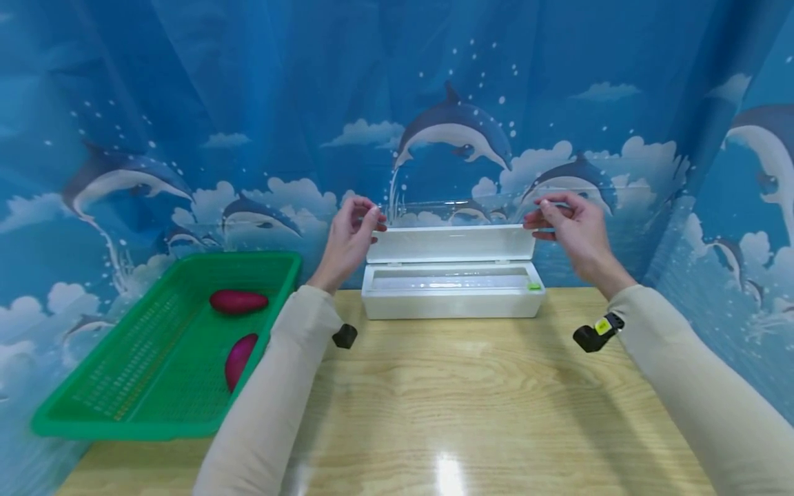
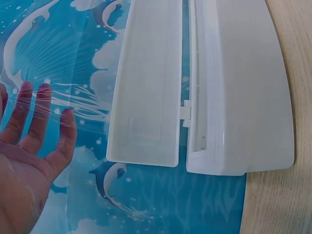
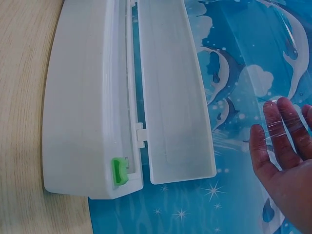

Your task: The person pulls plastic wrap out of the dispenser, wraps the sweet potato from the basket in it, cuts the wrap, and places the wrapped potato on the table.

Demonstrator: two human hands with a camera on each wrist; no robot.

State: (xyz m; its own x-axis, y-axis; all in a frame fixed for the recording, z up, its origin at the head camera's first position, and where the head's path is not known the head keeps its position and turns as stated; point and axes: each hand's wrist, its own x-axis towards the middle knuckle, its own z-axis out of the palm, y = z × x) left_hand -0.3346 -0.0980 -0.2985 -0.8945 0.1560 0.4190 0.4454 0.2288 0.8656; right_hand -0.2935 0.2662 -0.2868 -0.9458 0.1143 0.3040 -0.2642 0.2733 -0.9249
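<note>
The left hand (image 1: 347, 241) and right hand (image 1: 579, 233) pinch a clear, thin plastic film (image 1: 446, 204), apparently spaced wide to keep it spread above the open lid (image 1: 453, 245) of a long white plastic box (image 1: 453, 306), set crosswise on the pale wood-grain worktop (image 1: 471, 393), presumably for even reach.

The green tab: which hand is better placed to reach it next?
Right, probably: the green tab sits at the right end of the white box, nearer the right hand than the left hand. Both hold clear film.
</note>
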